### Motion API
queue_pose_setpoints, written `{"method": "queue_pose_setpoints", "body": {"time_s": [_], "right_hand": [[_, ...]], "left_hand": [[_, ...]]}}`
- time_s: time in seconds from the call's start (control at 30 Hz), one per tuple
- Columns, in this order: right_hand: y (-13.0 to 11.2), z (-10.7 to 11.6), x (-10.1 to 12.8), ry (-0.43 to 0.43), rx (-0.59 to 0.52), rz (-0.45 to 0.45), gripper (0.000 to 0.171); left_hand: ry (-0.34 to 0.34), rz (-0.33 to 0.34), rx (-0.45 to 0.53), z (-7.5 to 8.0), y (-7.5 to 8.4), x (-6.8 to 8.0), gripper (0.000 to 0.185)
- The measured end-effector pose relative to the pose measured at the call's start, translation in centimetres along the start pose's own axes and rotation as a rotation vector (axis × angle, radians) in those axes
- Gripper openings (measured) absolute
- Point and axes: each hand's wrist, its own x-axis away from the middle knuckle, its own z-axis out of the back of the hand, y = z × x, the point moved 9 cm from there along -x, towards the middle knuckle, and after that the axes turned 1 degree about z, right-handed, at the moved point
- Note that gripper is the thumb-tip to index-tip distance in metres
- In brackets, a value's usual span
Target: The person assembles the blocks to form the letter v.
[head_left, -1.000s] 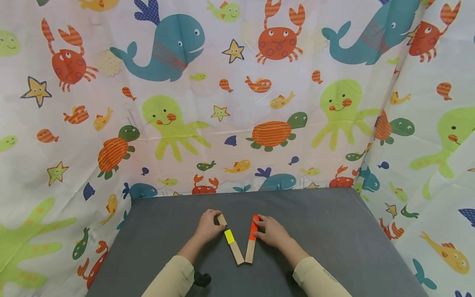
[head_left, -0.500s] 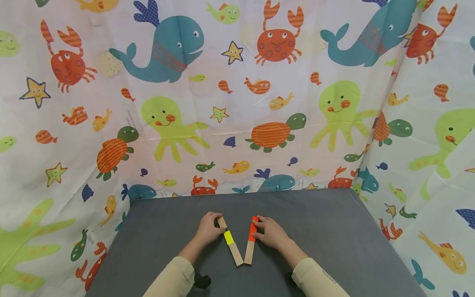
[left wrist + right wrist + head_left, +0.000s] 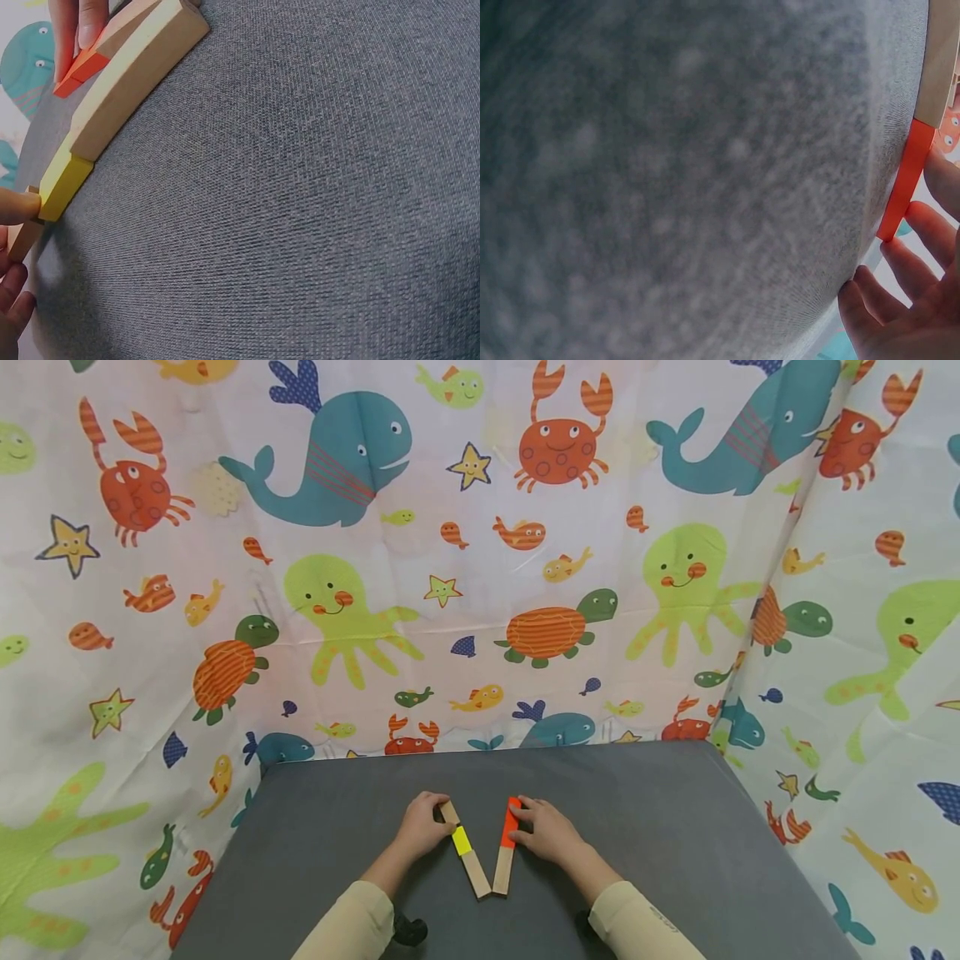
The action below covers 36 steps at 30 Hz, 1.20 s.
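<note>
Wooden blocks form a V on the grey tabletop. Its left arm runs from a small plain block (image 3: pixel 449 812) through a yellow block (image 3: pixel 461 841) to a longer plain block (image 3: pixel 476 875). My left hand (image 3: pixel 422 827) pinches the small plain block, thumb close to the yellow one; the left wrist view shows the small block (image 3: pixel 26 236) meeting the yellow block's end. On the right arm, an orange block (image 3: pixel 511 822) adjoins a plain block (image 3: pixel 502 871). My right hand (image 3: pixel 549 829) holds the orange block (image 3: pixel 907 180) between thumb and fingertips. Both arms meet at the near point.
The grey table (image 3: pixel 645 827) extends to both sides of the blocks. Behind it and at its sides hangs a white curtain (image 3: pixel 480 610) printed with sea animals. A small black object (image 3: pixel 409 929) shows beside the left sleeve.
My left hand has turned and slid the small plain block in line with the yellow one, closing the gap between them. The right hand stays at the orange block.
</note>
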Motion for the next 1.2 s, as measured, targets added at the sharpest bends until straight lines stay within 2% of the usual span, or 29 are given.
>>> {"method": "queue_pose_setpoints", "body": {"time_s": [0.23, 0.53, 1.03, 1.2], "right_hand": [[0.13, -0.14, -0.05, -0.001, 0.010, -0.001, 0.056], [-0.10, -0.07, -0.06, -0.006, -0.001, 0.007, 0.056], [-0.05, -0.12, -0.26, -0.026, 0.011, 0.002, 0.058], [0.07, -0.06, -0.23, -0.032, 0.022, 0.000, 0.059]], "left_hand": [[-0.016, -0.025, -0.011, -0.29, 0.00, 0.05, 0.050], [-0.028, -0.015, -0.003, -0.44, -0.20, -0.02, 0.051], [-0.015, -0.010, 0.020, -0.45, -0.84, 0.19, 0.051], [-0.004, -0.029, 0.020, -0.22, -0.76, 0.44, 0.049]]}}
